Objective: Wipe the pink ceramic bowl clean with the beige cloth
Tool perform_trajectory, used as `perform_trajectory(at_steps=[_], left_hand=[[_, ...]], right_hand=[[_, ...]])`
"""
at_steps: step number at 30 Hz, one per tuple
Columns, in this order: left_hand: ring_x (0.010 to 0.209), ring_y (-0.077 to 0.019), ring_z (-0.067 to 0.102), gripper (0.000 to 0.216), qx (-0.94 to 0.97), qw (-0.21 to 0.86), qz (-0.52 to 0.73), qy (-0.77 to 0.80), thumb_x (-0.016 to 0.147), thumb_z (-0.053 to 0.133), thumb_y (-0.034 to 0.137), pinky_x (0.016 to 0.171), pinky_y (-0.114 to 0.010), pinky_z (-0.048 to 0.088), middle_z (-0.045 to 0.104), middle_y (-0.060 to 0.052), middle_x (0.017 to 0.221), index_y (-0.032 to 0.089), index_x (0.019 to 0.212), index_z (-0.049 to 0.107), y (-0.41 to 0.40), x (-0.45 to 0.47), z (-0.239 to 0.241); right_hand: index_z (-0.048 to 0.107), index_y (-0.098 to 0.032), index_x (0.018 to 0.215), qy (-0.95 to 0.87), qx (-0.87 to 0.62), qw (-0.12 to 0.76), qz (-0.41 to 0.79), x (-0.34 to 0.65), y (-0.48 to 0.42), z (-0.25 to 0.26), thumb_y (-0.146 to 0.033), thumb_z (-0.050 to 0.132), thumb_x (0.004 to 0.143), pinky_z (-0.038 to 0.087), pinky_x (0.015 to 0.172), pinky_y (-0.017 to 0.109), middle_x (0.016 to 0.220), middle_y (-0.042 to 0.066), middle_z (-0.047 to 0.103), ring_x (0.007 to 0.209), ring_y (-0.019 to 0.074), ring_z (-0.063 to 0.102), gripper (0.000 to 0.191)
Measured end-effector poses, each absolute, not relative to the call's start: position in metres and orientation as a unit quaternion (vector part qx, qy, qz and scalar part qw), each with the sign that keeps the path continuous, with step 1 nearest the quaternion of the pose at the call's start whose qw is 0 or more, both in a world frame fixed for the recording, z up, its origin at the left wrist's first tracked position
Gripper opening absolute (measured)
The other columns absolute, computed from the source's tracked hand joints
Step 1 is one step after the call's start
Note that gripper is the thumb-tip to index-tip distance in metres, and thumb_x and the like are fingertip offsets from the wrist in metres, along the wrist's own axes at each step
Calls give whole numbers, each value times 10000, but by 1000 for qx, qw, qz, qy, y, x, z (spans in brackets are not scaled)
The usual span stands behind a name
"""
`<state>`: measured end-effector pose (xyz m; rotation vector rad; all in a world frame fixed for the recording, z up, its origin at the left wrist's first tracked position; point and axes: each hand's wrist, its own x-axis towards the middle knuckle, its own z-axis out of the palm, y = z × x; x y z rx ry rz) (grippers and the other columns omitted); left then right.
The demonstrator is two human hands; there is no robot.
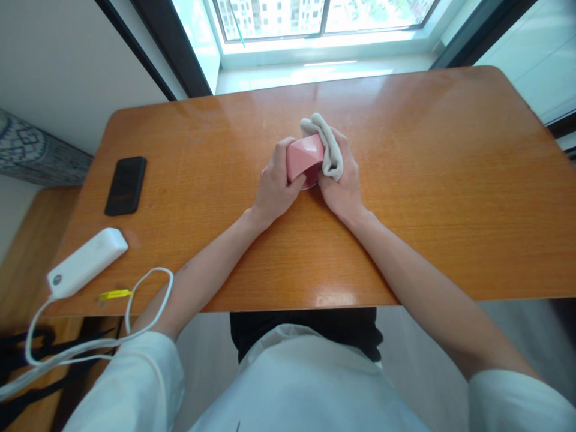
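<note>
Over the middle of the wooden table, my left hand (275, 182) grips a glossy pink bowl (305, 155) by its left side, thumb at the lower rim. The bowl is tilted on its side, with its hollow turned partly toward me and to the right. A folded pale grey cloth (330, 151) is in my right hand (345, 186), pressed against the bowl's right edge. The fingers of my right hand are mostly behind the cloth, and its thumb is near the bowl's opening. Whether the bowl touches the tabletop I cannot tell.
On the table's (450, 180) left side lie a black phone (126, 185) and a white power strip (87, 263). Its white cable (153, 324) loops beside my left forearm, with a yellow tag (115, 294) on it. A window (324, 18) stands beyond the far edge.
</note>
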<state>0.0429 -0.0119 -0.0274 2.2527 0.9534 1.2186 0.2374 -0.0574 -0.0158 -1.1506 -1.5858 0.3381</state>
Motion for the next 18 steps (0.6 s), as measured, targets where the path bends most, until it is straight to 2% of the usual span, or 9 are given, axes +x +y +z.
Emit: perform_trajectory(at_steps=[9, 18], left_hand=[[1327, -319, 735, 548, 808, 194, 440, 340, 1115, 634, 433, 1091, -484, 627, 696, -126, 1572, 325, 1612, 427, -12, 43, -28], [1351, -323, 744, 581, 806, 202, 440, 341, 1112, 660, 404, 1114, -489, 635, 688, -122, 1618, 328, 1634, 417, -12, 42, -29]], right_hand=[[548, -369, 1673, -675, -475, 548, 139, 238, -57, -17, -530, 639, 1098, 454, 1416, 641, 1722, 57, 659, 1590, 340, 639, 604], [549, -382, 1670, -669, -485, 546, 137, 236, -59, -15, -568, 625, 1099, 471, 1407, 671, 1710, 42, 670, 1582, 346, 647, 605]])
